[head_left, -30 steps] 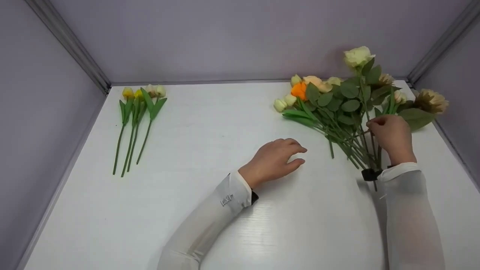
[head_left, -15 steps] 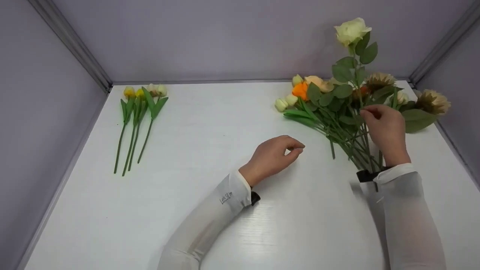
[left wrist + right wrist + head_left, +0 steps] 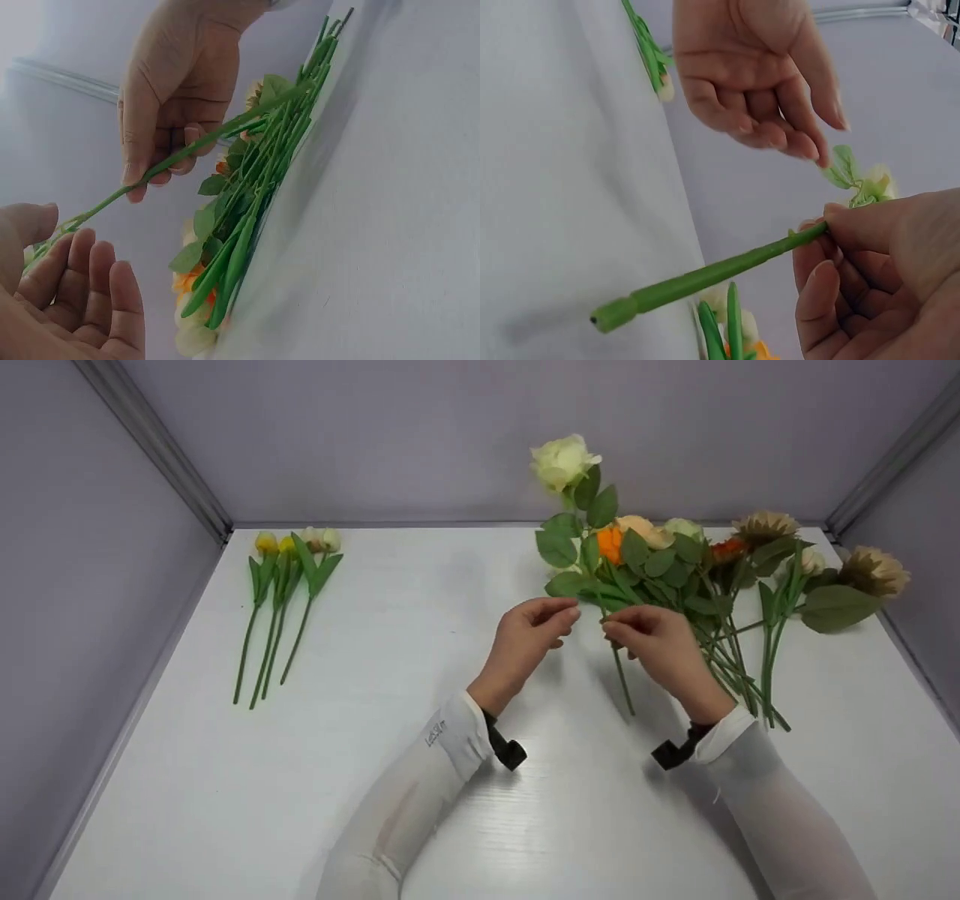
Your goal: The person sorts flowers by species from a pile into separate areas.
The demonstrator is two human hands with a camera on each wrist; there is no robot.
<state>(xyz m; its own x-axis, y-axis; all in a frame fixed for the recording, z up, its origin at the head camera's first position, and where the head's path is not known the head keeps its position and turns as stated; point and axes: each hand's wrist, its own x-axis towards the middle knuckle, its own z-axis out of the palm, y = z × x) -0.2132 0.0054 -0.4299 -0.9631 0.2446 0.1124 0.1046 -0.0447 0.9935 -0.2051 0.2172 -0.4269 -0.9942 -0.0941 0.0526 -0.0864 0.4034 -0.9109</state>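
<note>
My right hand [image 3: 667,652] pinches the green stem [image 3: 720,279] of a cream-white rose [image 3: 564,463] between thumb and fingertips. The rose is raised off the table, bloom toward the back wall, its cut end pointing down and toward me. My left hand [image 3: 517,645] hovers just left of the stem, thumb and fingers apart with a gap between them. In the right wrist view the left hand [image 3: 754,82] is near a leaf [image 3: 843,166] of the rose without gripping it. Right of the hands lies a pile of mixed flowers with an orange bloom [image 3: 610,545] and beige sunflowers [image 3: 874,572].
Several tulips [image 3: 281,577], yellow and pale, lie on the left of the white table [image 3: 390,675]. Grey walls [image 3: 420,442] enclose the back and both sides. Crossed stems [image 3: 739,679] of the pile extend toward the right forearm.
My right hand has lifted the white rose out of the pile and carried it left toward the middle. My left hand has risen slightly and turned toward it.
</note>
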